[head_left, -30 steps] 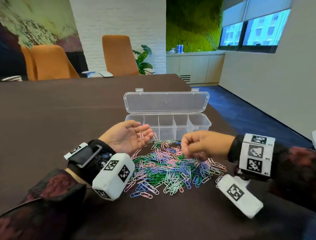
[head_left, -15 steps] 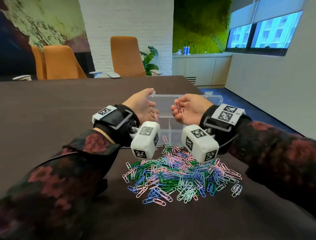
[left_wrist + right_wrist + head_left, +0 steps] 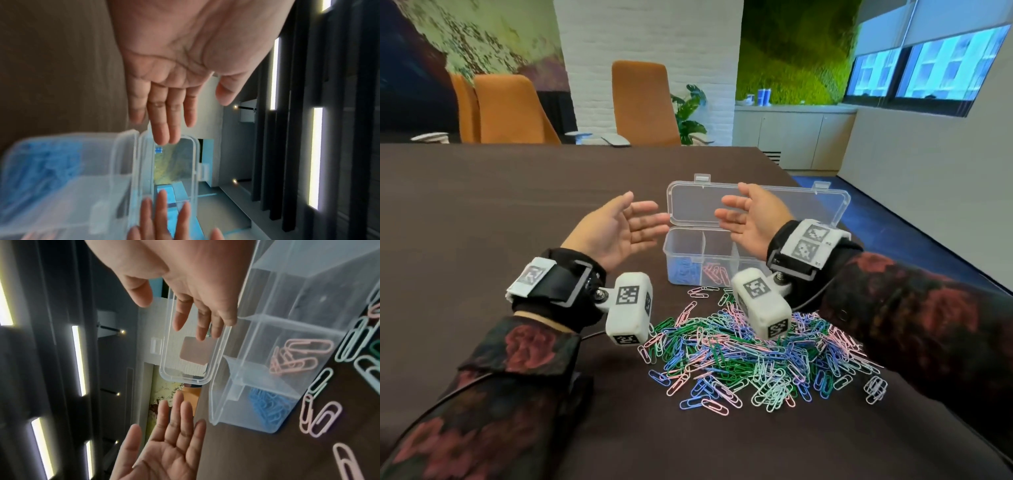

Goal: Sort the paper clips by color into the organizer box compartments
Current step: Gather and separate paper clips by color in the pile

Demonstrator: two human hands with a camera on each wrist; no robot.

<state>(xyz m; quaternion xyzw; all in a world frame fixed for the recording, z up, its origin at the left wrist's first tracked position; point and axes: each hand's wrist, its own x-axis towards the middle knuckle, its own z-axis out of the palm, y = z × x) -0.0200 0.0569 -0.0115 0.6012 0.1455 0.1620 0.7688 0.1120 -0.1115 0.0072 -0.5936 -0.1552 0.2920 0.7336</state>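
A clear organizer box [image 3: 685, 246] stands on the dark table with its lid [image 3: 818, 209] upright behind it. Blue clips [image 3: 685, 270] [image 3: 267, 405] lie in its leftmost compartment and pink clips [image 3: 714, 272] [image 3: 292, 356] in the one beside it. A heap of mixed paper clips [image 3: 750, 356] in pink, green, blue and white lies in front of the box. My left hand [image 3: 619, 229] [image 3: 176, 78] hovers left of the box, palm inward, fingers straight, empty. My right hand [image 3: 751, 219] [image 3: 197, 293] hovers over the box's middle, facing the left hand, fingers straight, empty.
The dark table [image 3: 482, 212] stretches far to the left and back. Orange chairs [image 3: 643, 102] stand at its far edge, with a plant [image 3: 688, 113] beside them. The table's right edge drops to a blue floor [image 3: 893, 233] close to the box.
Both hands rose from the heap to the box, dropped the clips they held, and now stand with straight empty fingers. Blue and pink clips show in the box.
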